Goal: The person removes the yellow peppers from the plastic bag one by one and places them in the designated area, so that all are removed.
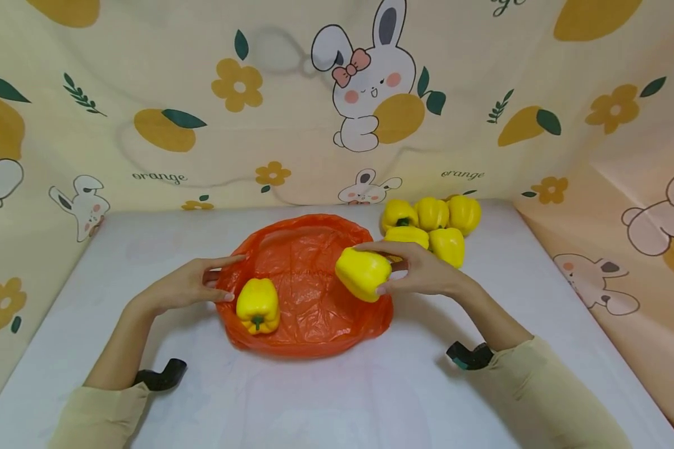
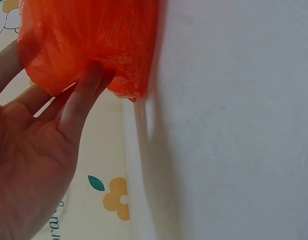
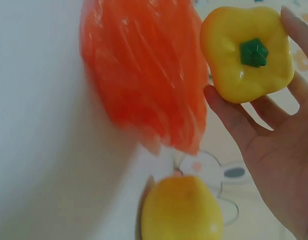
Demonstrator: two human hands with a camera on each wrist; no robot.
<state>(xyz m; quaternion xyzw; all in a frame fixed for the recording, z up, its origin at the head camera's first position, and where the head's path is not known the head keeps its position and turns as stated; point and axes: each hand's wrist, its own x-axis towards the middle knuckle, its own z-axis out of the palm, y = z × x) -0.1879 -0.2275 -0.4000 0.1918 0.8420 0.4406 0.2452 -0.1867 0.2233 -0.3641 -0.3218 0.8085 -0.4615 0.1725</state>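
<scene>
A red-orange plastic bag [image 1: 309, 305] lies spread on the table with its mouth facing up. Inside at its left sits one yellow bell pepper [image 1: 258, 304], green stem toward the near side. My left hand [image 1: 188, 284] holds the bag's left side, thumb and fingers apart on the thin plastic [image 2: 84, 35]; some fingertips are hidden. My right hand [image 1: 418, 268] grips another yellow bell pepper [image 1: 363, 273] between thumb and fingers, above the bag's right side. In the right wrist view this pepper [image 3: 226, 55] shows its green stem.
Several yellow bell peppers [image 1: 432, 213] sit grouped behind my right hand, at the back right of the white table [image 1: 326, 399]. A printed cloth [image 1: 292, 143] with rabbits and oranges hangs behind and at both sides. Black wrist mounts [image 1: 468, 355] sit at both forearms.
</scene>
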